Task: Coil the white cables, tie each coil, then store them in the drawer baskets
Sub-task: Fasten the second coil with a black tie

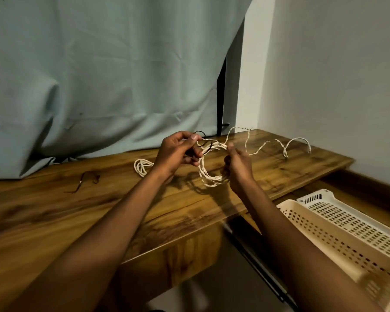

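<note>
I hold a coil of white cable (208, 176) above the wooden desk (77, 210). My right hand (238, 167) grips the coil's right side. My left hand (178, 152) pinches a thin dark tie (203, 137) at the coil's top left. A loose white cable (277, 146) snakes across the desk to the right behind my hands. A second, small white coil (142, 166) lies on the desk to the left of my left wrist. Two cream perforated baskets (320, 224) sit in the open drawer at lower right.
More dark ties (86, 180) lie on the desk at left. A pale blue curtain (99, 75) hangs behind the desk, and a white wall (336, 75) closes off the right side. The desk's front edge runs diagonally below my forearms.
</note>
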